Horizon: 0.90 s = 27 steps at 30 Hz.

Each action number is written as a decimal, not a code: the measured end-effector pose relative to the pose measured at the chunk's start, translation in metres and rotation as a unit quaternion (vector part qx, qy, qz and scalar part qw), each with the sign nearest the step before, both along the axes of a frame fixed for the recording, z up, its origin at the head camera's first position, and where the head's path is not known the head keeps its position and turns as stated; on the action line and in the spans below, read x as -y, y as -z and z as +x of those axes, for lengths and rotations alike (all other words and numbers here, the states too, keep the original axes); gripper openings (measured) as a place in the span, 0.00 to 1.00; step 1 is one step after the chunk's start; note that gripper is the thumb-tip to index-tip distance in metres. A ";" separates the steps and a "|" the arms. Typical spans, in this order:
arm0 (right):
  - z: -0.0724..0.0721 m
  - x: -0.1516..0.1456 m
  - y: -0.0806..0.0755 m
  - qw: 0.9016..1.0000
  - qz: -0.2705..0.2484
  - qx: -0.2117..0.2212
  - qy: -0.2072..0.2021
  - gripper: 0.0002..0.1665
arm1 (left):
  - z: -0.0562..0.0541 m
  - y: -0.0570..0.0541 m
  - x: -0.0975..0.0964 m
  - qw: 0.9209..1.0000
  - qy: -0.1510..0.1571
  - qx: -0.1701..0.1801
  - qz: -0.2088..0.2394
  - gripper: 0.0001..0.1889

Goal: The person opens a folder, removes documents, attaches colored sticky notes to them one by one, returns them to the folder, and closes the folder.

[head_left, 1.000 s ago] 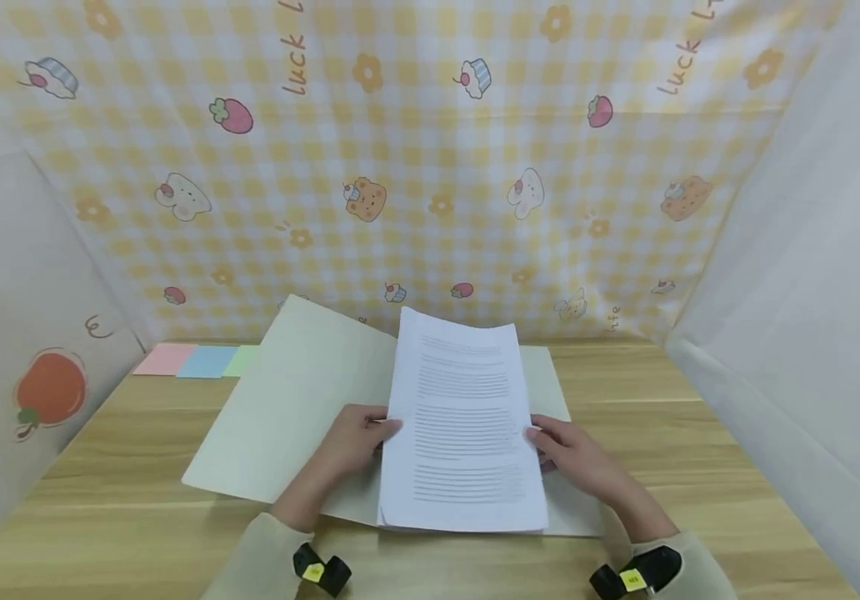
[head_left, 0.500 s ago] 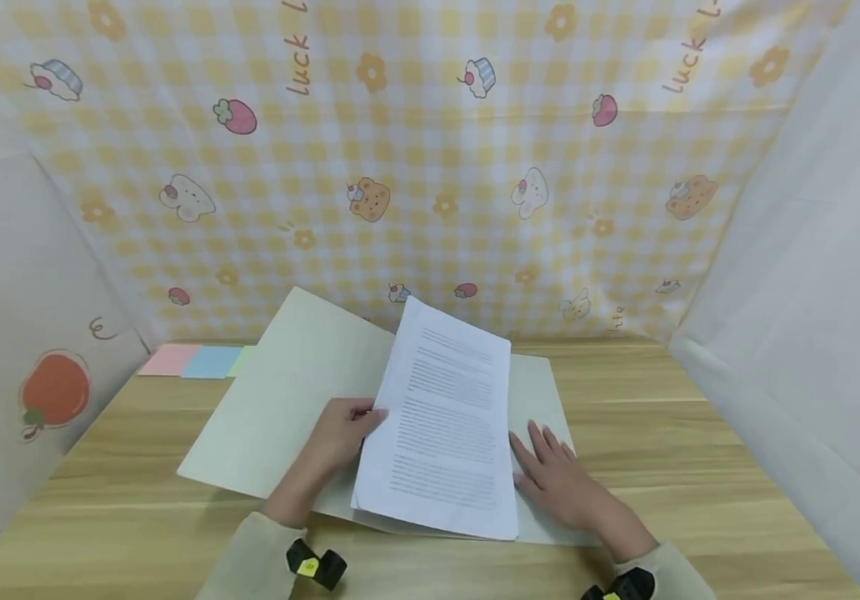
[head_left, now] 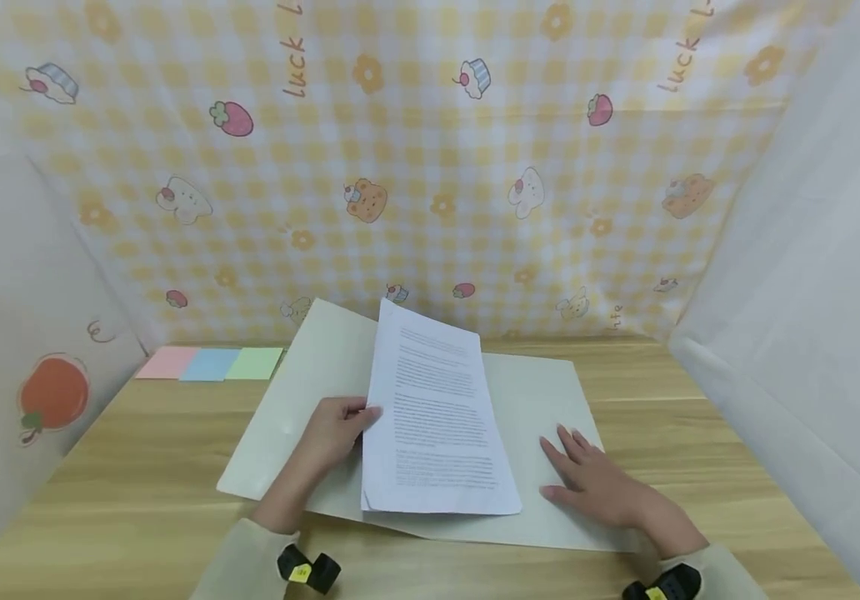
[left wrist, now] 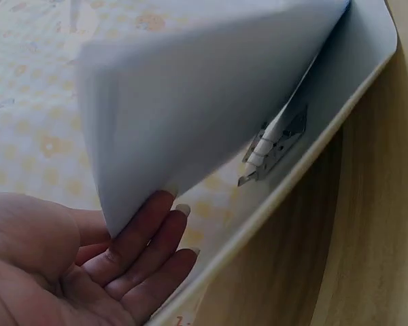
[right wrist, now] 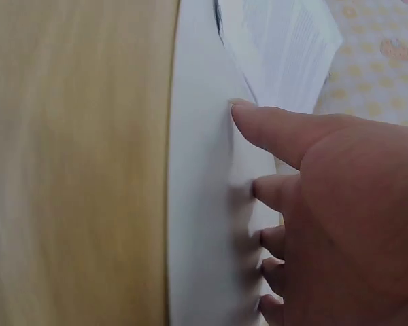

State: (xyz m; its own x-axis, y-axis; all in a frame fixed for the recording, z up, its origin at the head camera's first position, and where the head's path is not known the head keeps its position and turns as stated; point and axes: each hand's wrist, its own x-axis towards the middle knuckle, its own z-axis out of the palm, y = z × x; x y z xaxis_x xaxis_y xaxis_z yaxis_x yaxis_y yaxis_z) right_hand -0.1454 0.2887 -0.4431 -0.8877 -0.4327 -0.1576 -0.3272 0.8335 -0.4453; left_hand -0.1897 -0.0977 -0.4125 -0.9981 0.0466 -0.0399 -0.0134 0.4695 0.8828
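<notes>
Left hand (head_left: 331,433) pinches printed sheets (head_left: 437,417); right hand (head_left: 601,485), fingers spread, touches open clip folder (head_left: 538,400); coloured papers (head_left: 209,365) at counter's (head_left: 707,450) back left corner

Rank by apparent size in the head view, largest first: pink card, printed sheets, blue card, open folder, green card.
1. Open folder
2. Printed sheets
3. Pink card, blue card, green card: too alike to rank
</notes>
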 end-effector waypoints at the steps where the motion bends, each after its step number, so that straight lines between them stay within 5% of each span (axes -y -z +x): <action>1: -0.001 -0.003 -0.001 1.000 0.002 0.001 -0.002 0.46 | 0.001 0.000 0.000 1.000 -0.003 0.001 -0.002 0.16; 15: -0.003 -0.030 -0.008 1.000 0.008 0.013 0.007 0.41 | 0.018 -0.015 0.001 0.999 -0.035 -0.013 0.023 0.16; 19: -0.002 -0.033 -0.009 0.999 0.027 -0.002 0.020 0.40 | 0.022 -0.020 0.001 0.999 -0.018 -0.016 -0.028 0.16; 23: 0.000 -0.037 -0.009 0.993 0.098 -0.046 0.049 0.41 | 0.025 -0.026 0.009 0.995 0.002 -0.010 -0.095 0.14; 27: 0.002 -0.042 -0.008 0.984 0.149 -0.049 0.090 0.47 | 0.024 -0.025 0.020 0.994 0.009 0.004 -0.105 0.15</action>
State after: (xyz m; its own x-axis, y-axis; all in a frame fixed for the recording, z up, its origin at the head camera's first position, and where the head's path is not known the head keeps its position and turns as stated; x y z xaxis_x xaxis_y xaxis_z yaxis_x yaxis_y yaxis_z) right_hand -0.1430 0.3305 -0.4352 -0.9629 -0.2141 -0.1640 -0.1908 0.9706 -0.1468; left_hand -0.1660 -0.1172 -0.3876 -0.9968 0.0548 -0.0589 -0.0099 0.6431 0.7657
